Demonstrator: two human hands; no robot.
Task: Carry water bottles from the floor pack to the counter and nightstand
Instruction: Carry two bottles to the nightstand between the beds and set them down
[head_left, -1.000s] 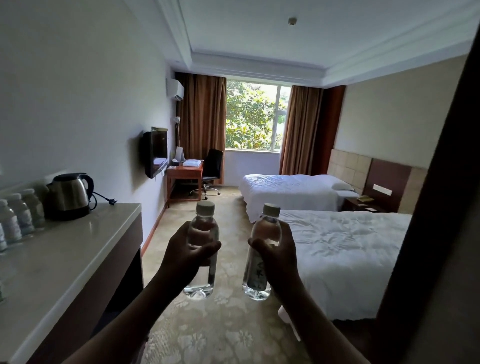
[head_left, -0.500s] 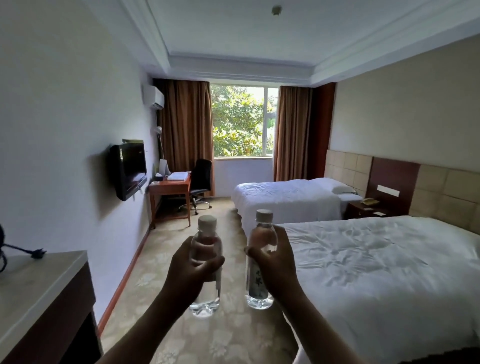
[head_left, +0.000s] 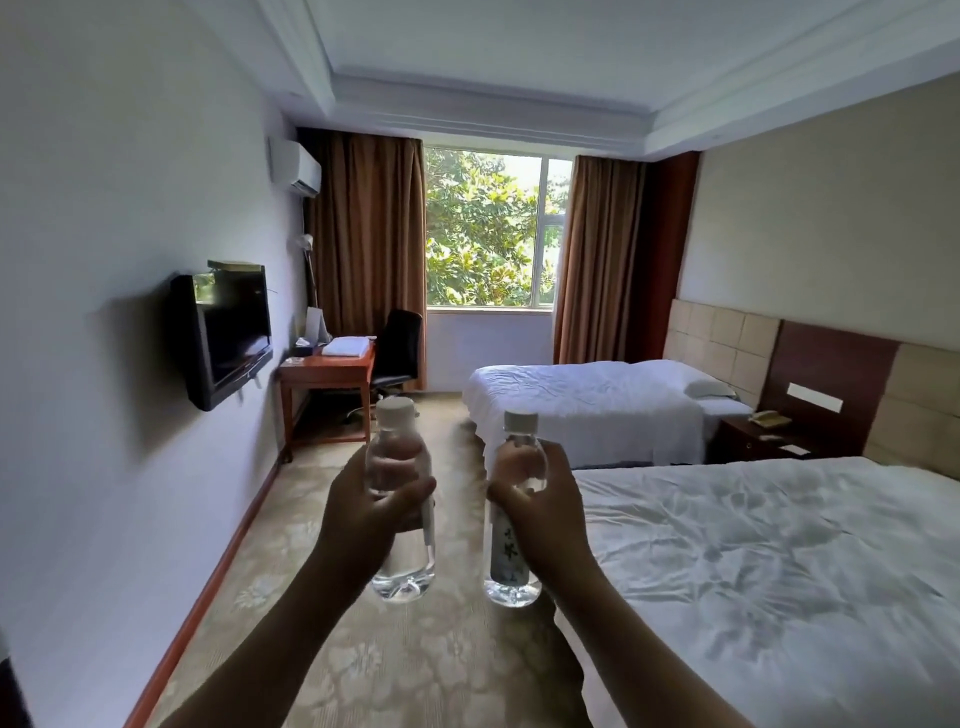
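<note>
My left hand (head_left: 371, 512) is gripping one water bottle (head_left: 400, 499) upright. My right hand (head_left: 540, 512) is gripping another bottle (head_left: 511, 519), just left of the near bed (head_left: 779, 571).

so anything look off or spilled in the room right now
Nothing spilled or damaged. Both water bottles are capped and upright, one in the left hand and one in the right hand. The only untidy thing is the near bed, whose white cover is wrinkled. The nightstand looks orderly.
</note>
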